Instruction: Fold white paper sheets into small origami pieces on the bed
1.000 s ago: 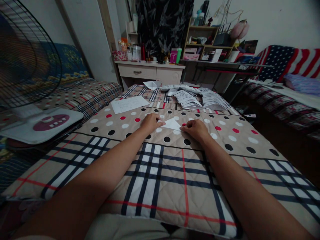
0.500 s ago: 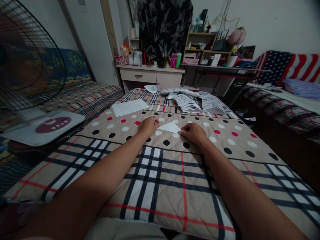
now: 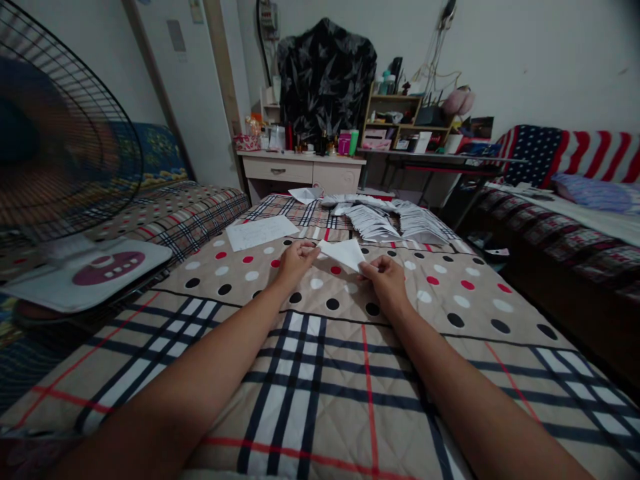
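Observation:
A small piece of white paper folded to a triangle-like shape (image 3: pixel 345 253) is stretched between my two hands, a little above the bedspread. My left hand (image 3: pixel 297 261) pinches its left tip between thumb and fingers. At the lower right corner, my right hand (image 3: pixel 385 277) grips the paper with thumb and bent fingers. Farther off to the left, a flat white sheet with faint marks (image 3: pixel 262 232) lies on the bed. Beyond my right hand are stacks of folded white papers (image 3: pixel 373 223), packed edge to edge.
The quilted bedspread (image 3: pixel 350 373) has dots and plaid. On the left stands a running fan (image 3: pixel 60 153) on a white base (image 3: pixel 100 263). Another folded paper (image 3: pixel 304 194) lies at the bed's far end, before a white dresser (image 3: pixel 295 170) and a cluttered desk (image 3: pixel 430 157).
Both hands have raised the folded paper off the bedspread, and it is now tilted with more of its face showing. The camera view has tipped upward slightly.

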`<state>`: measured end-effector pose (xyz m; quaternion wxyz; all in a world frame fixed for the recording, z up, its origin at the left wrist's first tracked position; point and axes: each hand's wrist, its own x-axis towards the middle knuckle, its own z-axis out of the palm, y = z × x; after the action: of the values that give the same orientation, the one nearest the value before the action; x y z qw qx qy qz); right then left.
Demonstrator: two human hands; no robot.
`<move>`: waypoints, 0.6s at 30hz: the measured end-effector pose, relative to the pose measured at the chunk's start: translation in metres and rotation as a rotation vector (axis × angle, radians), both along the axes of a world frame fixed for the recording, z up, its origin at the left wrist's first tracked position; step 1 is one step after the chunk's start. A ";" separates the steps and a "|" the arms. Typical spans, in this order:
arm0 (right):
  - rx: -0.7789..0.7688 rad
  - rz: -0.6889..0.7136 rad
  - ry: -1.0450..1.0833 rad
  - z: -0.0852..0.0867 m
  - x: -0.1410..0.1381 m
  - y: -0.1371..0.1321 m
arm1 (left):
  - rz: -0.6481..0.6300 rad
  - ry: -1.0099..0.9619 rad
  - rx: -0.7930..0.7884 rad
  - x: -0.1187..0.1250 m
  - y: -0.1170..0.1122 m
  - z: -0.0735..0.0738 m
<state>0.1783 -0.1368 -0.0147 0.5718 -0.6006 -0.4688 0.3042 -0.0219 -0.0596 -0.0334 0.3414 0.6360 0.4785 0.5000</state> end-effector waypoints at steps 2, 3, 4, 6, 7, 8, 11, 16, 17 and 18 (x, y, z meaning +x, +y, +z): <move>0.063 -0.012 0.069 0.002 -0.006 -0.001 | -0.097 -0.161 -0.086 0.003 -0.007 0.005; 0.097 -0.009 0.085 0.003 -0.008 -0.002 | -0.160 -0.194 -0.116 0.006 -0.011 0.008; 0.131 -0.002 0.099 0.003 -0.011 -0.003 | -0.232 -0.210 -0.146 0.008 -0.016 0.010; 0.183 0.029 0.142 0.003 -0.015 -0.004 | -0.360 -0.224 -0.180 0.015 -0.027 0.014; 0.198 0.050 0.170 0.003 -0.018 -0.005 | -0.413 -0.229 -0.184 0.019 -0.031 0.014; 0.206 0.073 0.197 0.003 -0.020 -0.006 | -0.456 -0.234 -0.188 0.022 -0.035 0.015; 0.202 0.142 0.243 0.001 -0.027 -0.008 | -0.523 -0.218 -0.196 0.030 -0.044 0.015; 0.225 0.181 0.200 -0.001 -0.030 -0.009 | -0.454 -0.203 -0.170 0.031 -0.050 0.018; 0.234 0.187 0.196 -0.001 -0.030 -0.009 | -0.446 -0.219 -0.161 0.031 -0.050 0.019; 0.240 0.189 0.194 -0.001 -0.030 -0.008 | -0.440 -0.232 -0.152 0.030 -0.050 0.020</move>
<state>0.1484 -0.1452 -0.0162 0.6508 -0.4492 -0.4988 0.3547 0.0083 -0.1094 -0.0132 0.5414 0.6358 0.3223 0.4459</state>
